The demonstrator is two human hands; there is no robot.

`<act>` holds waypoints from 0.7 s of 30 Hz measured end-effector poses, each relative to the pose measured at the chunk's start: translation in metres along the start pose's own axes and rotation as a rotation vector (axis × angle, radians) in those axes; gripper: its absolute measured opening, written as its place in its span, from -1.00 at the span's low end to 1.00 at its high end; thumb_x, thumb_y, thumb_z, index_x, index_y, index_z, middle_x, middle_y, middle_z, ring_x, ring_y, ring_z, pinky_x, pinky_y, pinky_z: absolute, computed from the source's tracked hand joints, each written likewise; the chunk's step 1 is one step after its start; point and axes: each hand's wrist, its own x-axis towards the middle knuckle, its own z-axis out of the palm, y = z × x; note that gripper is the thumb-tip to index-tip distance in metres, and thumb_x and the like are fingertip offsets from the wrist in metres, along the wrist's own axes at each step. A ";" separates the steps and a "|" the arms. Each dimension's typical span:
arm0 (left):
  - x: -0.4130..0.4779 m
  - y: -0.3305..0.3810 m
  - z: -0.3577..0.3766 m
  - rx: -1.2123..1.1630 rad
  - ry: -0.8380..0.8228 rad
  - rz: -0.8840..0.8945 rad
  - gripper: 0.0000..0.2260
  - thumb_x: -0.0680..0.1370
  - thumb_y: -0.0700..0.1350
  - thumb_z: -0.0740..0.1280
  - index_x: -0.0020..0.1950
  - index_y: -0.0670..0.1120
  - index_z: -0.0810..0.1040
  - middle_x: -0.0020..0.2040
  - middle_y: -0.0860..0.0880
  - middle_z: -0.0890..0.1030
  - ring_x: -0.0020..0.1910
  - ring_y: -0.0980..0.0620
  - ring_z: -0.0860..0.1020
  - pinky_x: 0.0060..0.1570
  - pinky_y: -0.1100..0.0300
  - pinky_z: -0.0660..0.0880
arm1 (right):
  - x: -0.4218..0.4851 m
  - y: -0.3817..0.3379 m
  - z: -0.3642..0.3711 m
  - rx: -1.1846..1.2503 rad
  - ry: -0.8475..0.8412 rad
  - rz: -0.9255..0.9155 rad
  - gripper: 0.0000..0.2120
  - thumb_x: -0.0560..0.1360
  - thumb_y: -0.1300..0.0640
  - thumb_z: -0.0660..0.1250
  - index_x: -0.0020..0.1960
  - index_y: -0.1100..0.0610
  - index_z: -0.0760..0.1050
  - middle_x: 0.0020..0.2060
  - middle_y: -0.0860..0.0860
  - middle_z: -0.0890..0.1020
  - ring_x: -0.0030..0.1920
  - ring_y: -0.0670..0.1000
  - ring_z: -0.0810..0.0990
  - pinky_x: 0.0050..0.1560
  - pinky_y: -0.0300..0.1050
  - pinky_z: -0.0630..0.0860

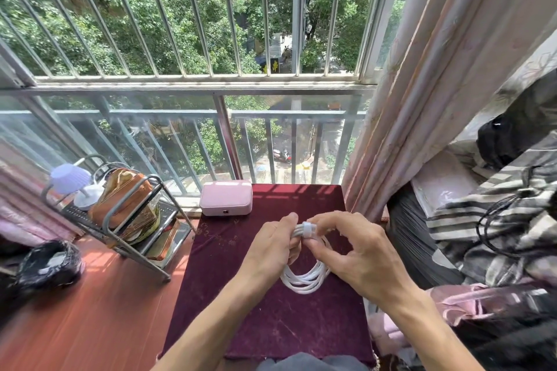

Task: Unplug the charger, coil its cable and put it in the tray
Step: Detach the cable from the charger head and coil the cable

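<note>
Your left hand and right hand both pinch the coiled white cable at its strap, loops hanging below them.

surface: small table under dark red velvet cloth, set against the window rail | on it: pink box at far left corner | cable coil: lower loops at the cloth, contact unclear | beside table, left: wire rack on red floor
</note>
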 end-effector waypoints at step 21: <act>-0.010 -0.062 0.014 0.208 0.012 0.031 -0.74 0.69 -0.06 0.23 -0.13 -0.05 0.61 -0.27 0.10 0.55 -0.30 0.19 0.46 -0.23 0.32 0.41 | -0.045 0.047 0.057 0.479 0.035 0.716 -0.80 0.54 -0.03 0.51 0.16 -0.12 0.70 0.07 -0.17 0.76 0.11 -0.12 0.73 0.16 -0.09 0.65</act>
